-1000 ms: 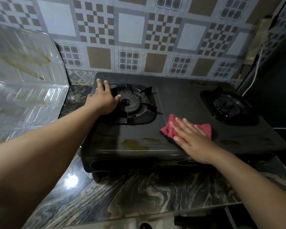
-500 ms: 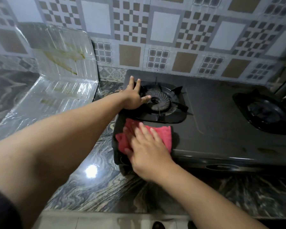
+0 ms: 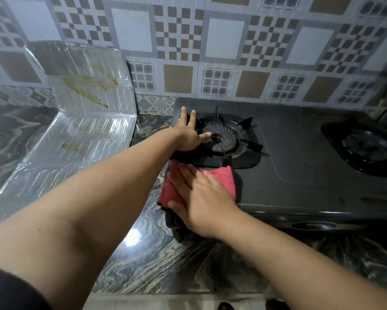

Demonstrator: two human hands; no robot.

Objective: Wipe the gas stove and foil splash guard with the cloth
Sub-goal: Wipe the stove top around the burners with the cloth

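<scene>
A black two-burner gas stove stands on the marbled counter against the tiled wall. My left hand lies flat on the stove's far left corner, its thumb touching the left burner. My right hand presses flat on a red cloth at the stove's front left corner; the cloth hangs slightly over the left edge. The foil splash guard, bent and streaked with brown grease stains, leans against the wall left of the stove.
The right burner sits at the stove's far right. A brownish stain marks the stove's front right. The dark marbled counter runs in front of the stove, with its edge near the bottom of the view.
My right hand has slid the red cloth from the stove's front middle to its front left corner. The left hand stayed on the stove by the left burner. The view shifted left.
</scene>
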